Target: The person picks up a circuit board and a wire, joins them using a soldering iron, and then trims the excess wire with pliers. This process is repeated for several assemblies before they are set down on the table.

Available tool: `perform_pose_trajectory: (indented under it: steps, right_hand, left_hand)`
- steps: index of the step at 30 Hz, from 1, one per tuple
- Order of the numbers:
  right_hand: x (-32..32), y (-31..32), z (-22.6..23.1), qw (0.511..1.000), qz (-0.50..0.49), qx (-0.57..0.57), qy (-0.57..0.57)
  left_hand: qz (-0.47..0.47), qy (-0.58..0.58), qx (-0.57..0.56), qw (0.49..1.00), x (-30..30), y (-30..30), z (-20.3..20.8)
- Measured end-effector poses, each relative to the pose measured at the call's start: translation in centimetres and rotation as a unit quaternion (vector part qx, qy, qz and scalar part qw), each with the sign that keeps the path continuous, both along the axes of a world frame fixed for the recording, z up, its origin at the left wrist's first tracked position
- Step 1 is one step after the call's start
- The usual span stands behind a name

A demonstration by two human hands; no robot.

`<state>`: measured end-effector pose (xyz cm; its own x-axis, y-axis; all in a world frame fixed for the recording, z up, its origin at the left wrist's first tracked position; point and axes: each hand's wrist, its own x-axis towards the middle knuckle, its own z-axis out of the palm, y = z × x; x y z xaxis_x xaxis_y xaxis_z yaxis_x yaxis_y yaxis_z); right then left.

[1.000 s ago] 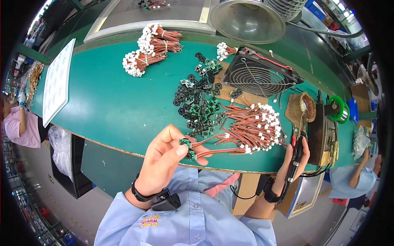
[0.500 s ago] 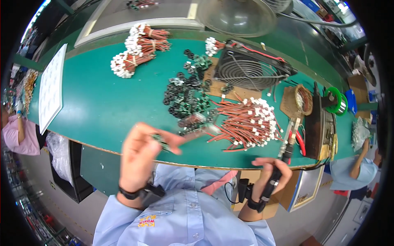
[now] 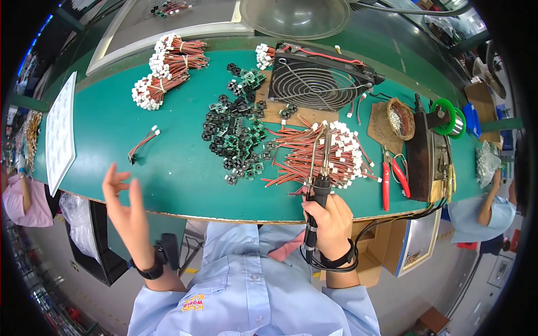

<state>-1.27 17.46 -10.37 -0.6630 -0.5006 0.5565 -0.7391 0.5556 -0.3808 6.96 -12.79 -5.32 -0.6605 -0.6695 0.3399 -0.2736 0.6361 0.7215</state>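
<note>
Left hand: this hand (image 3: 128,210) is near the bench edge, fingers spread, nothing between them.
Wired piece: a small one with red leads and white plugs (image 3: 143,141) lies on the green bench (image 3: 174,162), just beyond the left fingertips — apart from them.
Right hand: this one (image 3: 333,227) is curled firmly round the handle of a soldering iron (image 3: 320,193), tip pointing away from the body. I can't make out the bit of red by its fingertips.
Wire pile: the loose leads (image 3: 305,151) sit under the iron's tip in my line of sight; whether they touch, I can't tell. If it's hot, I'd lift it well clear — insulation and plugs would likely scorch.
Circuit boards: they're heaped (image 3: 232,137) left of the leads; better taken singly, by the edges.
</note>
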Motion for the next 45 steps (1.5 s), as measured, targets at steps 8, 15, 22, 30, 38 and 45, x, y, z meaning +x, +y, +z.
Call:
perform_pose_trajectory:
  steps: [8, 15, 22, 30, 38, 45]
  right_hand:
    - [-0.2, -0.5, 0.2, 0.996, -0.012, -0.083, -0.008]
    - [1.7, -1.4, 3.3, 0.988, 0.006, -0.137, -0.075]
    - [2.9, -1.9, 2.8, 0.977, 0.028, -0.185, -0.101]
    - [3.3, -1.8, 3.0, 0.974, -0.006, -0.182, -0.132]
    - [3.0, -2.5, 2.7, 0.979, 0.050, -0.146, -0.132]
    - [3.1, -2.6, 2.2, 0.964, 0.042, -0.188, -0.182]
  left_hand:
    - [-0.337, -0.109, -0.024, 0.935, -2.8, 8.7, 0.9]
    - [-0.425, -0.100, 0.199, 0.877, -3.8, 11.4, 0.9]
    - [-0.431, -0.127, 0.411, 0.793, -3.8, 11.2, 0.2]
    - [-0.428, -0.065, 0.199, 0.879, -3.7, 10.8, -0.3]
    - [-0.475, -0.022, 0.045, 0.878, -3.0, 10.9, -0.5]
    - [-0.429, -0.028, 0.056, 0.901, -2.6, 10.1, -0.9]
